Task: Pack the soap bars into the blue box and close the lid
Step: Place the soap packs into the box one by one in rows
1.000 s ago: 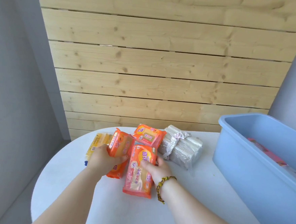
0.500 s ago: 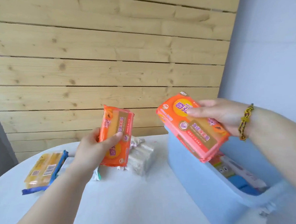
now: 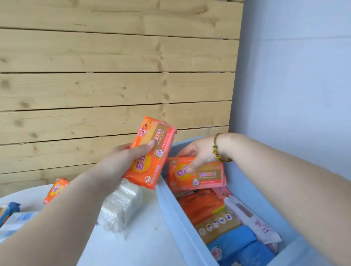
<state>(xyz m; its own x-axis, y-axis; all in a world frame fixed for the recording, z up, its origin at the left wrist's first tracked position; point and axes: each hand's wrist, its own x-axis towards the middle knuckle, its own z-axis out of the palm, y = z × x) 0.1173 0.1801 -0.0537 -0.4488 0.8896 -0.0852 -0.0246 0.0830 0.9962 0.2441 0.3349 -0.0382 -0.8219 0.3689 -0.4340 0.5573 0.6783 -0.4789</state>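
Nearest the camera, the blue box (image 3: 176, 222) sits open at the edge of the white tabletop (image 3: 137, 249), its near end already layered with blue packs (image 3: 239, 251) and, further in, orange packs (image 3: 200, 206). Further in, the right hand (image 3: 199, 154) is down inside the box, fingers closed on a pink-orange soap bar (image 3: 196, 175) held flat above those orange packs, towards the far end. Best to lay it level on the stack so the lid can seat later; no lid shows in view. Beside it, the left hand (image 3: 119, 168) grips an orange soap bar (image 3: 151, 153) upright, just outside the box's left wall, ready to follow. Beyond on the tabletop wait a clear-wrapped white bundle (image 3: 121, 207), another orange bar (image 3: 56, 189) and blue-edged packs (image 3: 3, 215).
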